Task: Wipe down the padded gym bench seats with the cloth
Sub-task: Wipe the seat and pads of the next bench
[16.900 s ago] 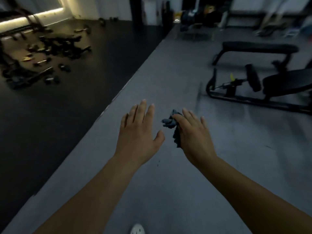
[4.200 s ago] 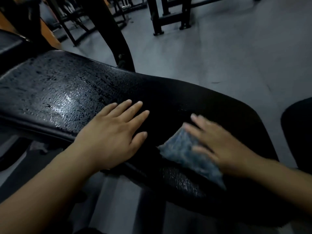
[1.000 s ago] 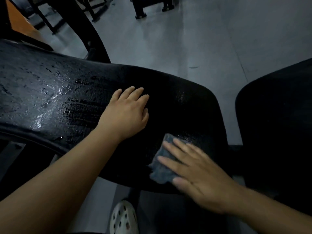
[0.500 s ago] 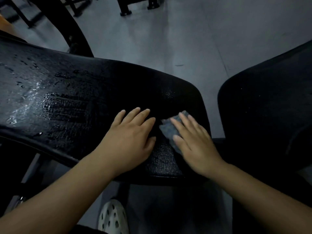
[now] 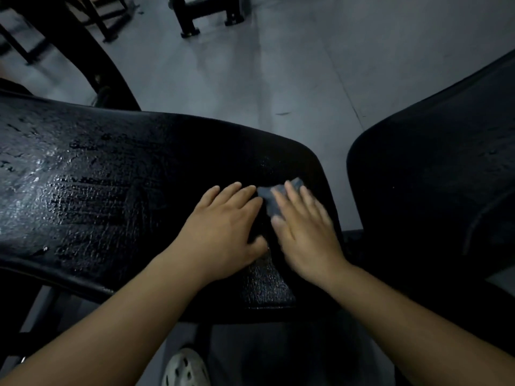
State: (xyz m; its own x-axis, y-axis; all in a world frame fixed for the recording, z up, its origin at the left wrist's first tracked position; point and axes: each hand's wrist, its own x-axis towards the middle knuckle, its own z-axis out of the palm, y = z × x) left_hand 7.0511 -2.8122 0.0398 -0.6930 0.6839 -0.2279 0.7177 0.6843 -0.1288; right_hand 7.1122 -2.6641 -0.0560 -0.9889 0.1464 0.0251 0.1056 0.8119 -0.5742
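Note:
A long black padded bench seat (image 5: 117, 190) runs across the view, its left part shiny with wet streaks. My right hand (image 5: 303, 232) presses a small grey-blue cloth (image 5: 270, 200) flat on the pad near its right end, fingers straight and slightly blurred. Most of the cloth is hidden under the fingers. My left hand (image 5: 223, 232) rests flat on the pad just left of the cloth, fingers straight. A second black pad (image 5: 434, 176) stands to the right across a narrow gap.
Grey floor (image 5: 278, 73) lies beyond the pads. Black metal frame legs (image 5: 192, 20) stand at the top, and a curved black support (image 5: 92, 57) rises behind the bench at left. A white perforated shoe (image 5: 185, 369) shows below the pad's near edge.
My right hand and the cloth have shifted slightly toward the far right end of the pad. My left hand stays flat beside it. The view has shifted a little.

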